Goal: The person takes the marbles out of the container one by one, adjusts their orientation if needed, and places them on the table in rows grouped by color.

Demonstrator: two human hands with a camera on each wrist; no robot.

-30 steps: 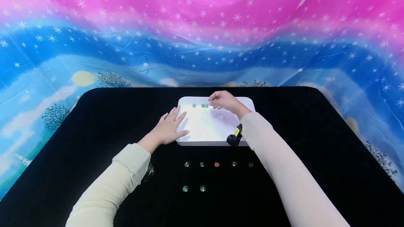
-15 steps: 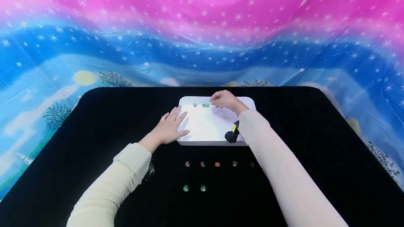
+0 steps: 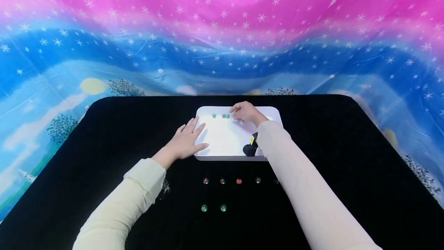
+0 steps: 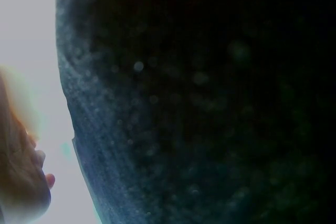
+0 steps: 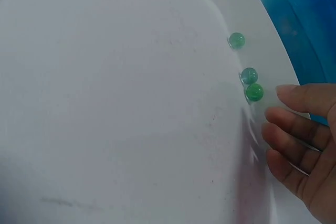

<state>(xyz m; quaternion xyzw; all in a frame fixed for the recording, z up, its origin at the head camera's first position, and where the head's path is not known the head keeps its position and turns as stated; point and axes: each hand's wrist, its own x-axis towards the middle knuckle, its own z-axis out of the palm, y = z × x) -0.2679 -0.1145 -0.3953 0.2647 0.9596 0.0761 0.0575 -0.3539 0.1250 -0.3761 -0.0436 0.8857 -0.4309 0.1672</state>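
In the head view a shallow white tray lies on a black-covered table. Three green glass marbles line its far wall: a green marble and a bluish-green marble touch, and a pale green marble sits apart to the left. My right hand hovers by the far wall just right of the touching pair, fingers loosely bent; the right wrist view shows nothing between thumb and fingers. Spread flat, my left hand rests over the tray's left rim. The left wrist view is mostly dark and blurred.
Nearer than the tray, a row of marbles lies on the black cloth, including a red marble and a clear marble; my right sleeve partly hides its right end. Two green marbles lie closer. A patterned curtain hangs behind.
My right forearm and its wrist camera have swung slightly left, while the fingers stay near the same spot. Left hand and marbles have not visibly moved.
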